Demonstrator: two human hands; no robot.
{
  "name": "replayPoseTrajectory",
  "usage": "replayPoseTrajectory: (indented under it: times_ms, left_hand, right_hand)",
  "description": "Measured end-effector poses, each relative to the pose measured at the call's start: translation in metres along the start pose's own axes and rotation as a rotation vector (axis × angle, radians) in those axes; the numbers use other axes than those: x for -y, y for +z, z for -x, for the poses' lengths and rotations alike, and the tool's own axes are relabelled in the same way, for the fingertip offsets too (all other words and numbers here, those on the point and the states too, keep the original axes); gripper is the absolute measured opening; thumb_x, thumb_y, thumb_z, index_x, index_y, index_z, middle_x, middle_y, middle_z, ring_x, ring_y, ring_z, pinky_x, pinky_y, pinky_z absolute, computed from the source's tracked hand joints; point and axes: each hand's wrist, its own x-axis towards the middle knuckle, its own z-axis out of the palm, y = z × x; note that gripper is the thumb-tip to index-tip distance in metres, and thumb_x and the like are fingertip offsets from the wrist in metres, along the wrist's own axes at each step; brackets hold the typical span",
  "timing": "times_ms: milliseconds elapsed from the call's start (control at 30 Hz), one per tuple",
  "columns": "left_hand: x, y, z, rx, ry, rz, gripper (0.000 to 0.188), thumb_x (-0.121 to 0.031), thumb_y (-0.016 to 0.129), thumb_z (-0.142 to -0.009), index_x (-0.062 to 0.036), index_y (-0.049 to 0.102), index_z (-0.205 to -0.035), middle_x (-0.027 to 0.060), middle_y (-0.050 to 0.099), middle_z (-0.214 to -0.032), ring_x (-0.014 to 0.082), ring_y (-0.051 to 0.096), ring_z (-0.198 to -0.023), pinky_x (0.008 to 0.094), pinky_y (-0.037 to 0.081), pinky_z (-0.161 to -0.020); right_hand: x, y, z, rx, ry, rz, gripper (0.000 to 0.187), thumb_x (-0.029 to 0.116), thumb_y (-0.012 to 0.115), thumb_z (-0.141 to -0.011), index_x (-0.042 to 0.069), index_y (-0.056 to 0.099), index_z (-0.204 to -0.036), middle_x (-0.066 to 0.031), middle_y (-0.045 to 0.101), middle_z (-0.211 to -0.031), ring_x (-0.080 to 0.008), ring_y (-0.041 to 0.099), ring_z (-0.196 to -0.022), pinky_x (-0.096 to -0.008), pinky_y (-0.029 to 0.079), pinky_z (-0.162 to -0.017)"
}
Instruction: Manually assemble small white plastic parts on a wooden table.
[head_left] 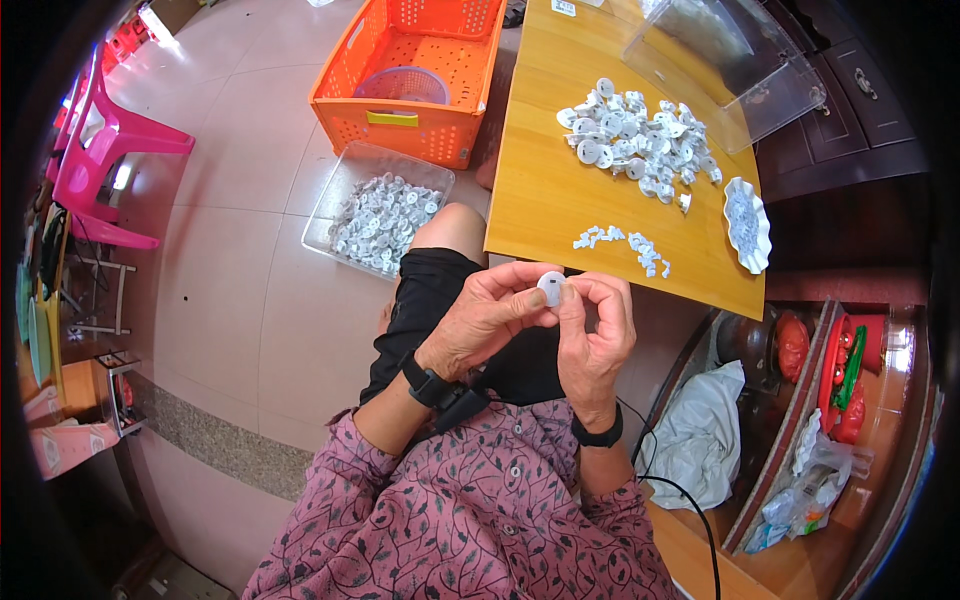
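Observation:
Above my lap, close to the table's near edge, my left hand (478, 318) and my right hand (598, 338) come together on one round white plastic piece (550, 287). It is disc-shaped with a small dark slot in its face. Thumbs and fingers of both hands pinch it, the right thumb at its lower right edge. The yellow-brown table (535, 190) bears a heap of similar white round parts (640, 140). Nearer me lie several tiny white pieces (648, 255) in two loose groups. A scalloped white dish (761, 250) at the right holds small, pale, translucent bits.
Left of my knee, a clear bin (312, 222) of white parts stands on the floor before an orange crate (420, 140) holding a purple basket (440, 88). A clear plastic box (775, 112) sits on the table's far right. A pink chair (125, 130) stands left; a white bag (700, 430) lies right.

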Motion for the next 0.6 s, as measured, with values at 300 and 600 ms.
replayPoseTrajectory:
  times_ms: [300, 600]
  left_hand:
    - [-0.0018, 0.0012, 0.0004, -0.01, 0.012, -0.041, 0.034, -0.008, 0.067, -0.093, 0.0005, 0.061, -0.125, 0.0098, 0.065, -0.116, 0.0166, 0.064, -0.102, 0.0292, 0.057, -0.085]
    - [-0.0014, -0.0006, 0.0006, -0.049, 0.007, -0.09, 0.032, -0.007, 0.069, -0.092, 0.0003, 0.062, -0.122, 0.0085, 0.066, -0.112, 0.0149, 0.064, -0.097, 0.0283, 0.055, -0.083]
  right_hand:
    - [-0.0002, -0.0018, -0.0017, 0.045, -0.026, 0.041, 0.009, 0.001, 0.068, -0.089, 0.0, 0.059, -0.092, -0.0114, 0.06, -0.093, -0.0234, 0.062, -0.079, -0.0322, 0.052, -0.068]
    - [-0.0038, -0.0021, -0.002, 0.093, -0.014, 0.051, 0.009, 0.003, 0.065, -0.09, 0.001, 0.057, -0.091, -0.0122, 0.059, -0.091, -0.0279, 0.06, -0.081, -0.0366, 0.05, -0.071]
